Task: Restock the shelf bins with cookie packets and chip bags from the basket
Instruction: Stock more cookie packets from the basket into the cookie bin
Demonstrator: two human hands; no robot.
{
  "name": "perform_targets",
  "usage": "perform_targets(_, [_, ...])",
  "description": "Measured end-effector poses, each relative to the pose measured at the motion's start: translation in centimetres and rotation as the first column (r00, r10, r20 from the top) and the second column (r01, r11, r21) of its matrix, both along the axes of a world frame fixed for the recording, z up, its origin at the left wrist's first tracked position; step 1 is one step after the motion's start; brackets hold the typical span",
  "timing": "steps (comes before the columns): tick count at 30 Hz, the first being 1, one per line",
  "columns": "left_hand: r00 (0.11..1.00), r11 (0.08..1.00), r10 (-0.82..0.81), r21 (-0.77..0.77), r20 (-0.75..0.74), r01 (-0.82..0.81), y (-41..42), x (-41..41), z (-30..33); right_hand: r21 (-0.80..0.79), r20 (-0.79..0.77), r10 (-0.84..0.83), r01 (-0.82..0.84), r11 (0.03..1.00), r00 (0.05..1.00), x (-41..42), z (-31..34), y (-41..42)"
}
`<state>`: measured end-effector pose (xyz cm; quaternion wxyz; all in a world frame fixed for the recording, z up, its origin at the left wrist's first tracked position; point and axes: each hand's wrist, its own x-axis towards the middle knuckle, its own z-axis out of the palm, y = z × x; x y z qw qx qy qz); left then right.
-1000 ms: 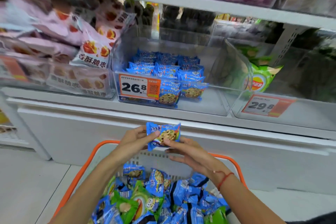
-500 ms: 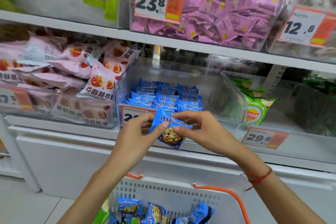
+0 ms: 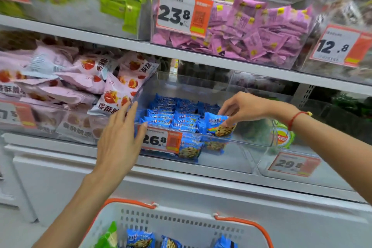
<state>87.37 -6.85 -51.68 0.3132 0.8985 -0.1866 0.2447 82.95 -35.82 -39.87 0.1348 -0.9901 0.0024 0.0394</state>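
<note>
Cookie packets fill the left of the clear shelf bin (image 3: 251,159); more wait in the basket (image 3: 181,217). Left hand (image 3: 118,143) hangs flat, holding nothing. Right hand (image 3: 247,108) pinches one blue cookie packet (image 3: 218,126): light, crinkly, probably crushable, best held by its edge.

— What do the price tags say?
— The tag (image 3: 161,140) on the clear bin (image 3: 251,159) of blue cookie packets (image 3: 181,121) reads 26.8; part of it is hidden by a hand. To its right, on the neighbouring bin, a tag (image 3: 291,164) reads 29.8.
— And the shelf above?
— 23.8 on the tag (image 3: 182,13) of the purple sachets' bin, 12.8 on the tag (image 3: 340,46) far right.
— The packets themselves?
— Chinese characters; the pink bags (image 3: 114,94) at left show 香酥脆.
</note>
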Motion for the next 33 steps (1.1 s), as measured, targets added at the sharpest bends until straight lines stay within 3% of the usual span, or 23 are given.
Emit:
perform_targets(3, [1.000, 1.000, -0.008, -0.015, -0.024, 0.008, -0.1, 0.1, -0.2, -0.118, -0.129, -0.028, 0.013, 0.993, 0.991, 1.4, -1.2, 0.6])
perform_targets(8, [0.999, 1.000, -0.014, -0.024, -0.041, 0.013, 0.0, 0.0, 0.0, -0.265, -0.119, -0.014, -0.018, 0.964, 0.993, 2.8, -3.7, 1.4])
perform_targets(17, [0.998, 1.000, -0.018, -0.018, -0.059, 0.017, -0.2, -0.1, -0.1, -0.184, -0.079, 0.028, -0.043, 0.982, 0.996, 2.5, -4.6, 1.4])
perform_targets(22, [1.000, 1.000, 0.001, -0.008, -0.017, -0.001, -0.1, -0.5, -0.1, 0.002, -0.021, -0.013, 0.013, 1.000, 1.000, 0.7, -4.0, 0.4])
perform_targets(26, [0.987, 0.987, -0.001, -0.156, 0.162, 0.026, -0.6, -2.3, -0.2, 0.259, 0.383, -0.092, -0.011, 0.966, 0.919, -2.6, -4.6, 1.7])
perform_targets(28, [0.979, 0.975, -0.019, -0.212, 0.203, 0.063, -1.4, -3.7, -0.7, 0.337, 0.503, -0.125, -0.061, 0.940, 0.855, -4.8, -5.8, 3.1])
perform_targets(30, [0.976, 0.967, -0.046, -0.237, 0.212, 0.097, -2.2, -5.0, -1.8, 0.376, 0.520, -0.140, -0.078, 0.923, 0.843, -6.3, -7.9, 4.5])
perform_targets(33, [0.986, 0.966, -0.083, -0.230, 0.147, 0.116, -3.4, -6.6, -4.0, 0.468, 0.412, -0.172, -0.045, 0.883, 0.895, -7.2, -12.1, 5.7])
